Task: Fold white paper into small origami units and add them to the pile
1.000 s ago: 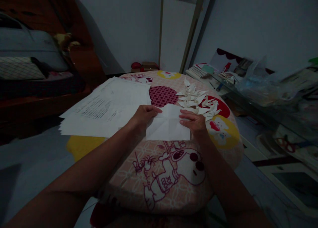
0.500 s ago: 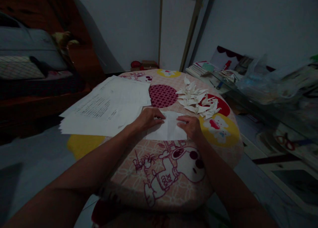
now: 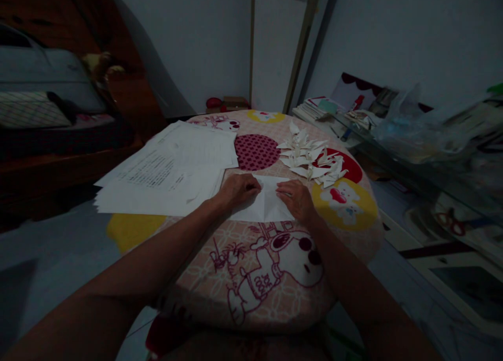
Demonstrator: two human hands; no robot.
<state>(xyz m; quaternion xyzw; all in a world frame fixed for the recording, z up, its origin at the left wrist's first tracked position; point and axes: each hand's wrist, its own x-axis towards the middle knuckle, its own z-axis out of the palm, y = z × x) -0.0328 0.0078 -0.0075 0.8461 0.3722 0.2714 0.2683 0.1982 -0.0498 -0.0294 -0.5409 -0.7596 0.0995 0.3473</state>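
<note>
A white sheet of paper (image 3: 268,208) with a crease down its middle lies flat on the patterned tablecloth (image 3: 204,293). My left hand (image 3: 240,189) is closed on its left part, fingertips and thumb drawn together near the crease. On the other side my right hand (image 3: 297,197) grips the sheet with fingers and thumb close together. The fingertips of both hands partly cover the paper's upper middle. Several folded white paper cranes (image 3: 310,159) are grouped beyond my right hand. Left of my left hand lies a spread stack of printed paper sheets (image 3: 168,162).
To the right stands a glass-topped table (image 3: 408,177) with clear plastic bags (image 3: 412,130), papers, and red-handled scissors (image 3: 450,222) below the glass. On the left is a wooden seat (image 3: 129,99) with a pale bag (image 3: 51,73) on it. The room is dim.
My left fingers have curled closer together, and my right fingertips have shifted slightly left toward the crease. The paper stays in the same place.
</note>
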